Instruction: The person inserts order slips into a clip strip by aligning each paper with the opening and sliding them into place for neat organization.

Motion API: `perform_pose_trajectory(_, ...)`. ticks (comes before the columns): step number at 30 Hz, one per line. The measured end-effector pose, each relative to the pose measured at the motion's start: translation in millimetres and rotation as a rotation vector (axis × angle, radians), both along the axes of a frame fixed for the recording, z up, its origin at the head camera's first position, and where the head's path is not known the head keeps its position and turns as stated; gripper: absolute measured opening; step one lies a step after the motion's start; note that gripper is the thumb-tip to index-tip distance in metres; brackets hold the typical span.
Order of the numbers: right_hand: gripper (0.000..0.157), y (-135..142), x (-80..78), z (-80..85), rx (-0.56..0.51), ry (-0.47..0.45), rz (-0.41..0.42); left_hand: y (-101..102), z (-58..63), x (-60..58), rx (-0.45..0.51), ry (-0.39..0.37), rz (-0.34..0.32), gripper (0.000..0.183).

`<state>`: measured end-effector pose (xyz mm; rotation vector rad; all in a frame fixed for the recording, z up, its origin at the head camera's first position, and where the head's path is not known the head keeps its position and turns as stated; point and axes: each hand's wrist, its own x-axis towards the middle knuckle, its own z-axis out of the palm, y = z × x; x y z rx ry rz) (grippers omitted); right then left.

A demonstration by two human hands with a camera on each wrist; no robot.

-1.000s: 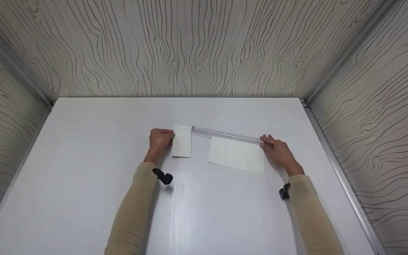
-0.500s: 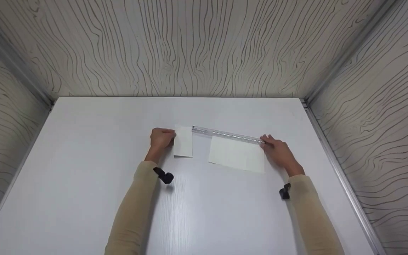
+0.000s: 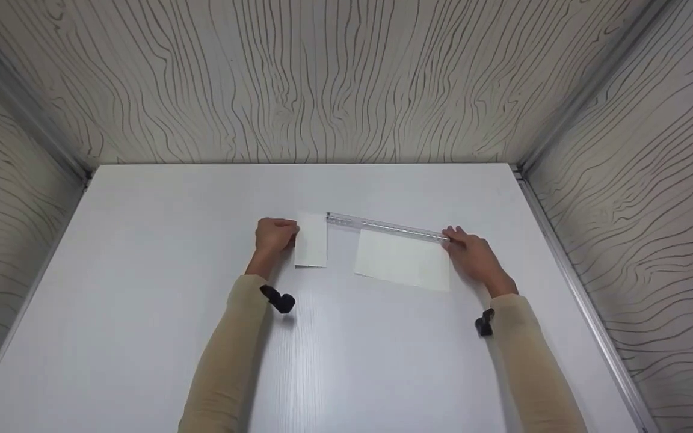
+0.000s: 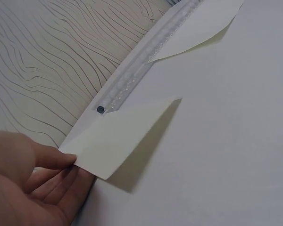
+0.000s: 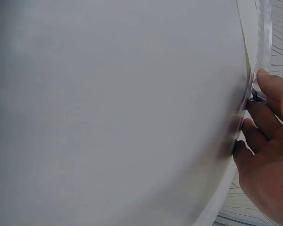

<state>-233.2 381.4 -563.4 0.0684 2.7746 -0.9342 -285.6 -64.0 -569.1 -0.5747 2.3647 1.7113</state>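
Note:
My left hand pinches the left edge of a small off-white piece of paper. In the left wrist view that small paper tilts up from the table, with shadow under its near edge. With thumb and fingers, my right hand grips the right end of a clear plastic ruler. The ruler slants down to the right, and its far end reaches the small paper's upper right corner. A larger off-white piece of paper lies along the ruler's lower edge. Whether my right hand also holds this paper, I cannot tell.
A white table spreads beneath both arms. Wood-patterned panels stand behind it and at both sides. A black wrist camera sits on the left sleeve and another black camera on the right.
The left hand and small paper have shifted very slightly to the right. The ruler, the larger paper and my right hand stay almost where they were.

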Motion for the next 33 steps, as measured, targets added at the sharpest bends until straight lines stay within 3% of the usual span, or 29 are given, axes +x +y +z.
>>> perform_pose_trajectory(33, 0.053, 1, -0.5, -1.4, 0.011, 0.006, 0.014, 10, 4.1, -6.4, -0.003, -0.014, -0.032, 0.031)
